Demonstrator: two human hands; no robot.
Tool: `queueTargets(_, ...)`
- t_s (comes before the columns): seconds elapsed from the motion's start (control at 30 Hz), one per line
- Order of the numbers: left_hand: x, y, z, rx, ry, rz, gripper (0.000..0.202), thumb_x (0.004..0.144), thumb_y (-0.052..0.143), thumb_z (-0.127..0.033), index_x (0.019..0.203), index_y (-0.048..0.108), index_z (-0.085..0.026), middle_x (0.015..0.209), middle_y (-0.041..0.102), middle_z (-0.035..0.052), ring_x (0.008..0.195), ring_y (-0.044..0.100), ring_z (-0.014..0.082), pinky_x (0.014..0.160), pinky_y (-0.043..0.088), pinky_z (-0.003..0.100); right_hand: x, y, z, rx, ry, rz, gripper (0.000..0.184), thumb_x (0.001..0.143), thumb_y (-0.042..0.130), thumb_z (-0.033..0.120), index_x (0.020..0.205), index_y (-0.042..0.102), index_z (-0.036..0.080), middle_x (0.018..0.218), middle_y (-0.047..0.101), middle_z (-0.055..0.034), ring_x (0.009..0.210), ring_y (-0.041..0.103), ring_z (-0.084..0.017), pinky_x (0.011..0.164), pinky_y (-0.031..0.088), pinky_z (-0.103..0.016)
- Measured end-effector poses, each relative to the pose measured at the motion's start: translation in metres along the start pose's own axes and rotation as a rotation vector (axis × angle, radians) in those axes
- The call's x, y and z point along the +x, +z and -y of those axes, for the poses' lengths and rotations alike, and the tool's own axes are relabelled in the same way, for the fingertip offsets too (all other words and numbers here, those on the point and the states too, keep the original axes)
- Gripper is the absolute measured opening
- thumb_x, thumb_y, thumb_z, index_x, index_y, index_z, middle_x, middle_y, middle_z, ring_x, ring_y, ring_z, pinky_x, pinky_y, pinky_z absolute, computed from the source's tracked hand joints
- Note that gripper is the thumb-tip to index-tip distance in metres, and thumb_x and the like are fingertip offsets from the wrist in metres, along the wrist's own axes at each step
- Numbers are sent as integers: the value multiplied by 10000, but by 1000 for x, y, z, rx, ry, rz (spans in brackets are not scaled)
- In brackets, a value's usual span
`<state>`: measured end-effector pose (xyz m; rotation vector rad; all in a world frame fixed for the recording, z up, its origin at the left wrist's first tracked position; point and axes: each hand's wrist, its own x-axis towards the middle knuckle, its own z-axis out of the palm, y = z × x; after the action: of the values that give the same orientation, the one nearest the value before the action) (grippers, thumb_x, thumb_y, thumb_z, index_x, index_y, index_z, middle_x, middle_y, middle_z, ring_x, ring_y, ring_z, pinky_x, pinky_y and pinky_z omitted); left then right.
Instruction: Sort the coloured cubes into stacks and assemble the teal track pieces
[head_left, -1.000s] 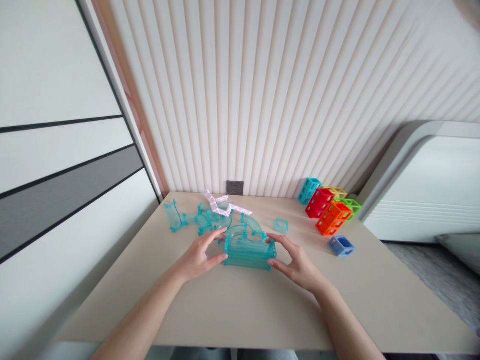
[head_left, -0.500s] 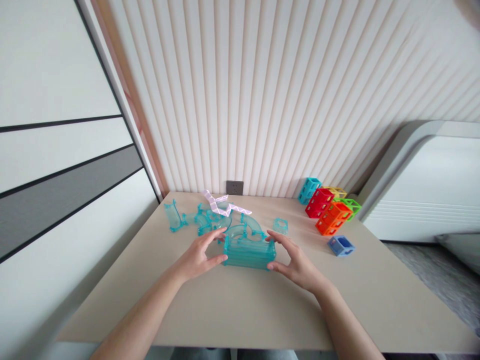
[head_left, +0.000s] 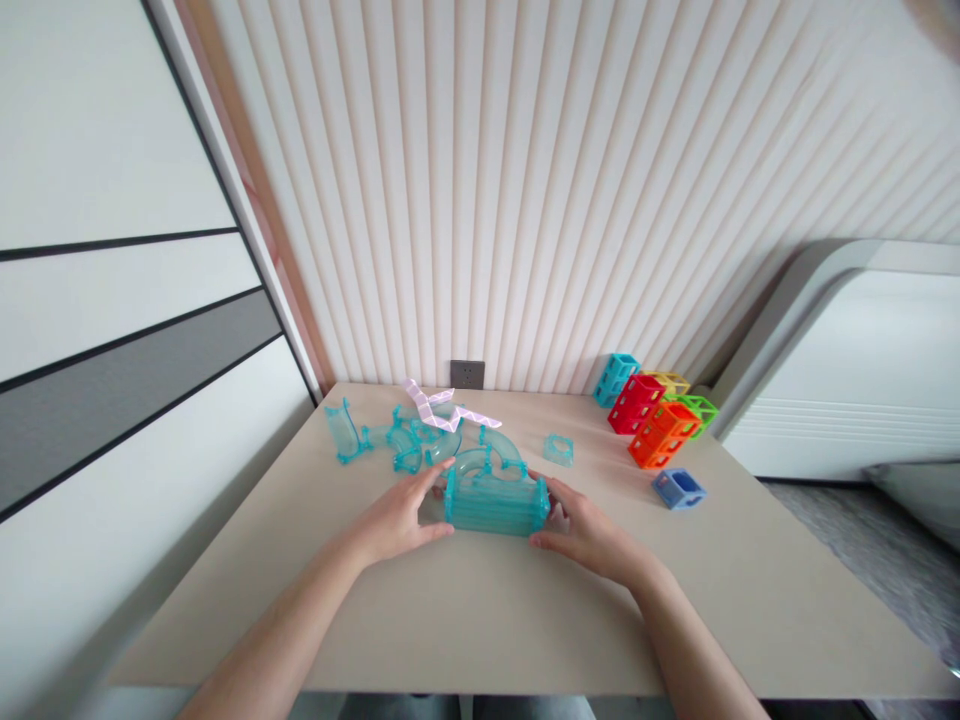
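A stack of clear teal plastic track pieces lies near the middle of the table, with ridged rims at both ends. My left hand clasps its left end, thumb in front and index finger behind. At the right end, my right hand holds it the same way, thumb low at the front corner. Just behind the stack are curved teal track pieces, partly hidden by it. Further left sits a cluster of joined teal pieces, and a small teal square piece rests behind my right hand.
A pale purple folding snake toy lies across the teal cluster. At the back right stand open-frame blocks in red, orange, teal, green and yellow. Nearer is a blue block. A ribbed wall with a dark socket rises behind the table.
My fingers have come closer in around both ends of the stack, and its front and top edges now line up differently. The other pieces and blocks stay where they were.
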<state>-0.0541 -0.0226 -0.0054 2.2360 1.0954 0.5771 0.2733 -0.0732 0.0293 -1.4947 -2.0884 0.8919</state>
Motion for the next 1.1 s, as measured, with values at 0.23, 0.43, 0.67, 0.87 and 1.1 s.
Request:
queueTargets(0.23, 1, 1, 1, -9, -13, -16, 800, 806, 739, -365, 1504, 352, -312, 1219, 687, 73, 1092, 670, 260, 986, 518, 425, 2, 0, 0, -68, 3, 24, 241, 770, 767, 271, 886, 566, 207, 886, 594, 3, 803, 578, -184, 734, 472, -297)
queueTargets(0.43, 2, 2, 1, -6, -27, -19, 802, 801, 741, -382, 1505, 365, -303, 1222, 696, 75, 1092, 673, 264, 981, 521, 422, 3, 0, -1, -64, -23, 23, 233, 769, 769, 249, 874, 565, 207, 900, 584, 4, 802, 567, -176, 743, 470, -291)
queueTargets(0.67, 2, 3, 3, 9, -3, -41, 792, 801, 741, -401, 1502, 383, -309, 1196, 712, 72, 1050, 689, 264, 962, 533, 419, 2, 0, -2, -73, -45, 19, 197, 795, 747, 270, 857, 570, 208, 908, 593, -5, 798, 571, -177, 740, 474, -294)
queueTargets(0.87, 2, 2, 4, 65, 6, -23, 827, 786, 760, -382, 1512, 372, -297, 1202, 709, 77, 1036, 690, 268, 963, 532, 414, 1, 0, -3, -70, -56, 28, 214, 778, 770, 279, 885, 598, 210, 993, 604, -20, 840, 582, -184, 771, 484, -299)
queueTargets(1.1, 2, 6, 10, 88, 24, -25, 830, 787, 764, -382, 1509, 363, -295, 1357, 639, 90, 1225, 614, 289, 1054, 478, 437, 2, 1, -4, -70, -48, 28, 226, 768, 787, 281, 911, 625, 213, 1059, 609, -32, 877, 595, -197, 779, 496, -305)
